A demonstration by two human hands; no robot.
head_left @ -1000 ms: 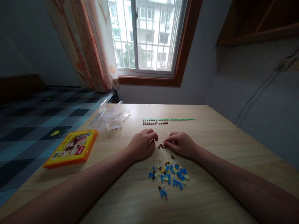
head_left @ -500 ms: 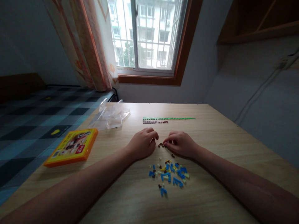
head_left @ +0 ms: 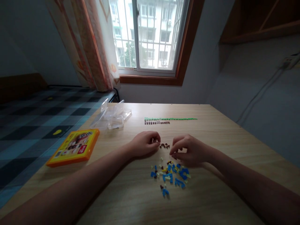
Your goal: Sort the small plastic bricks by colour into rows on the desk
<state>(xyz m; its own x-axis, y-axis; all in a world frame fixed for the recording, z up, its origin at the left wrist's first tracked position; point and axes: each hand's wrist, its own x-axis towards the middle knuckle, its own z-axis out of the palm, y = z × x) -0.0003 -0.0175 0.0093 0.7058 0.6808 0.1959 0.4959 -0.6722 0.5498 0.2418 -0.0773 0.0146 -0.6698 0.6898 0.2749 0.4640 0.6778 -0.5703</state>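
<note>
Small brown building bricks [head_left: 164,146] lie in a cluster between my two hands. My left hand [head_left: 146,143] rests at the cluster's left edge, its fingers curled and thumb drawn close to the forefinger; whether anything is between them is hidden. On the right, a little nearer to me, my right hand [head_left: 187,149] bends its fingers down to the table with the tips close together. What they hold, if anything, cannot be made out. Just below lies a loose pile of blue, cream, yellow and brown bricks [head_left: 167,177].
Farther back, a long row of green bricks [head_left: 173,118] runs above a shorter row of dark brown bricks [head_left: 157,122]. Clear plastic boxes [head_left: 116,120] stand at the back left. An orange and yellow box [head_left: 73,147] lies by the left edge of the wooden table [head_left: 225,134].
My right hand has moved off the brown cluster, right and toward me, over the spot where a single brown brick lay. That brick is now out of sight. My left hand has stayed close by.
</note>
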